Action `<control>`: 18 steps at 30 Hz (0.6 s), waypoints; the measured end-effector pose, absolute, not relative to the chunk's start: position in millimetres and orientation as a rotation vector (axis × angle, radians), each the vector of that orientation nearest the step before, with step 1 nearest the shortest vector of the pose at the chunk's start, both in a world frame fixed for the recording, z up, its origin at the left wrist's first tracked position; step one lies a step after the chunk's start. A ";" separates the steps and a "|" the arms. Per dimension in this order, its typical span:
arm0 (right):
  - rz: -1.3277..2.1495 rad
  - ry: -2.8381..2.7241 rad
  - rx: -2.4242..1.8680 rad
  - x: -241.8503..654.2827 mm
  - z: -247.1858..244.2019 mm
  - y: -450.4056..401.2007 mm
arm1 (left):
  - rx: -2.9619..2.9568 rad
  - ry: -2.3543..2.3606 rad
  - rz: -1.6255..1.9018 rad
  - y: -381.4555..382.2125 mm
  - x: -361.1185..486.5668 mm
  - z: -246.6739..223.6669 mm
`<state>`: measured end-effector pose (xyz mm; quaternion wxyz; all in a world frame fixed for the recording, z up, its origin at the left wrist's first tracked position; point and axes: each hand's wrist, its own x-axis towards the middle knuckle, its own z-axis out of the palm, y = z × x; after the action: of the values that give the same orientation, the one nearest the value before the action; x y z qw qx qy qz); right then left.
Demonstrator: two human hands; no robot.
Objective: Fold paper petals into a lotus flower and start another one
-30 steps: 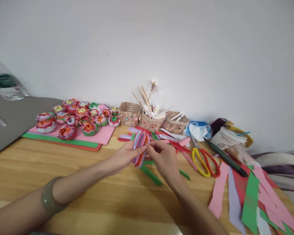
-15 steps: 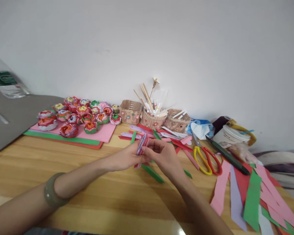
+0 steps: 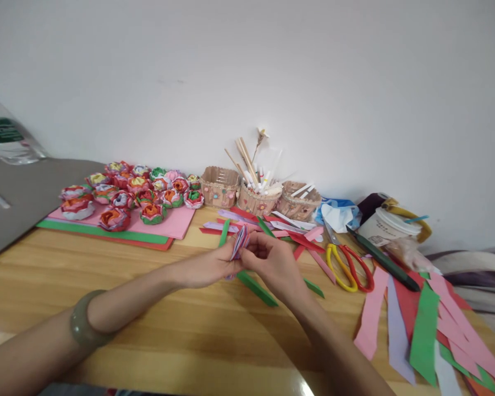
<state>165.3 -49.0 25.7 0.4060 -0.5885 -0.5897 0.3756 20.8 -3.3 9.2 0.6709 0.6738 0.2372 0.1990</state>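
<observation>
Between my two hands is a small bundle of folded striped paper (image 3: 240, 242), in purple, red and white layers. My left hand (image 3: 210, 267) is closed on its lower part, and a bit of the paper shows below the fingers. On the right side, my right hand (image 3: 272, 263) has its thumb and fingertips pinched at the paper's edge, its other fingers curled. Folded paper strips (image 3: 299, 240) in red, pink, green, white and purple lie just behind and beside the hands. A green strip (image 3: 258, 289) rests on the wooden table (image 3: 181, 335) under my right hand.
Many paper flowers (image 3: 114, 218) sit on coloured sheets (image 3: 177, 223) at the left. Three baskets (image 3: 219, 187) stand by the wall, one holding sticks and pens. Scissors (image 3: 348, 269), a dark green cutter (image 3: 385, 261), a white cup (image 3: 388, 226) and cut paper pieces (image 3: 424, 335) are at the right.
The paper bundle has turned slightly in my fingers, and less of its lower end shows. My right fingertips have shifted a little at its edge. The view has moved slightly.
</observation>
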 end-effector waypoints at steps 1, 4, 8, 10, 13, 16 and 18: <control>0.957 -1.483 -1.481 165.3 25.3 -48.6 | 1.488 0.545 0.449 -3.0 20.3 6.3; 1.036 -1.412 -1.462 164.7 26.0 -46.6 | 1.331 0.528 0.482 -3.5 20.7 -1.4; 1.204 -1.202 -1.438 163.6 29.8 -43.3 | 1.056 0.485 0.500 -6.1 23.2 -3.0; 1.254 -1.119 -1.429 163.8 30.9 -41.7 | 0.976 0.494 0.510 -7.0 24.2 -1.1; 1.243 -1.067 -1.439 164.9 30.5 -39.6 | 0.971 0.509 0.541 -6.2 25.0 1.1; 1.203 -1.066 -1.465 166.3 29.7 -38.2 | 0.980 0.522 0.571 -3.0 24.8 1.6; 1.187 -1.077 -1.474 166.8 29.4 -37.6 | 0.992 0.526 0.591 -1.0 24.5 1.5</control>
<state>166.8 -37.6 29.4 0.4636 -0.5999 -0.4382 0.4828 24.5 -1.0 1.5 0.8055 0.4633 0.2456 0.2760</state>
